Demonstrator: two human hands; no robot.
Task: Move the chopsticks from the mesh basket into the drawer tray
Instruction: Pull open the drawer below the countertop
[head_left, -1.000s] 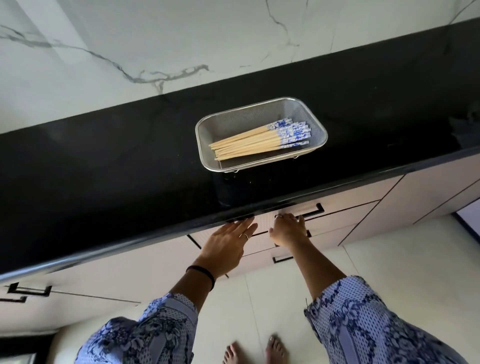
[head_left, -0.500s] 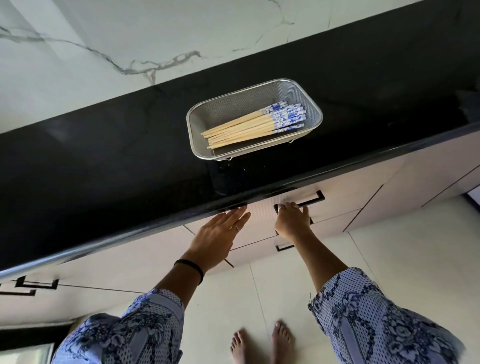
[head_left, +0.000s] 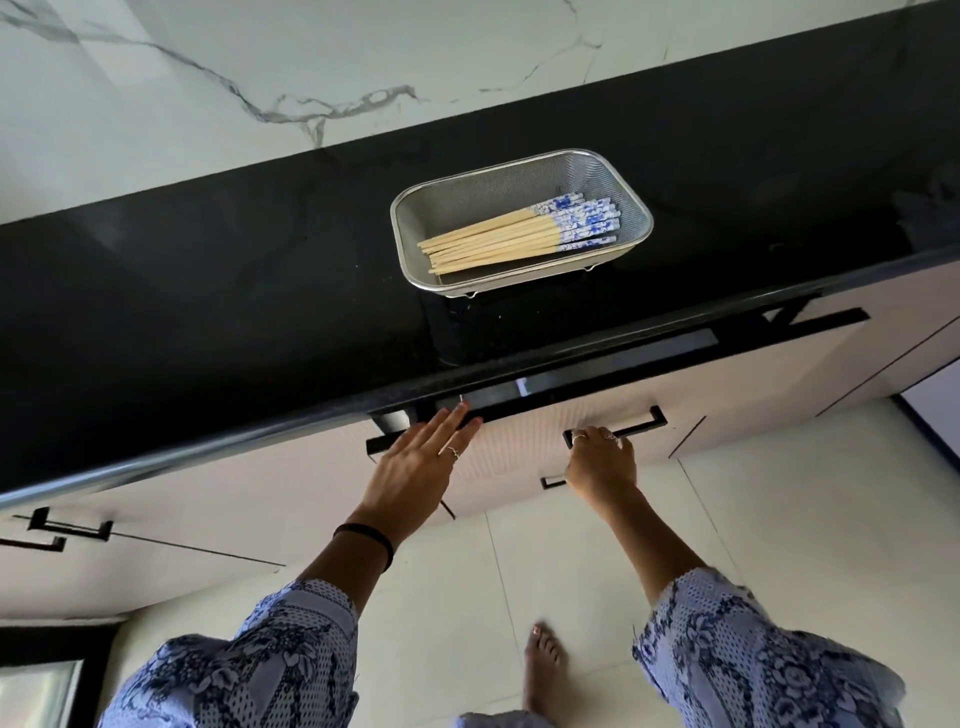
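Observation:
A bundle of several wooden chopsticks (head_left: 511, 236) with blue-and-white tops lies in a steel mesh basket (head_left: 636, 205) on the black counter. Below the counter edge the top drawer (head_left: 524, 441) stands slightly pulled out, showing a dark gap; its inside and any tray are hidden. My right hand (head_left: 600, 460) grips the drawer's black handle (head_left: 641, 423). My left hand (head_left: 421, 462) is flat, its straight fingers touching the drawer's top edge.
The black counter (head_left: 208, 322) runs across the view with a white marble wall behind it. More drawers with black handles (head_left: 67, 527) lie to the left and below. My bare foot (head_left: 543, 670) stands on the pale tiled floor.
The top drawer has come out a little from under the counter, pulled by my right hand on its handle. My left hand has moved onto the drawer's top edge.

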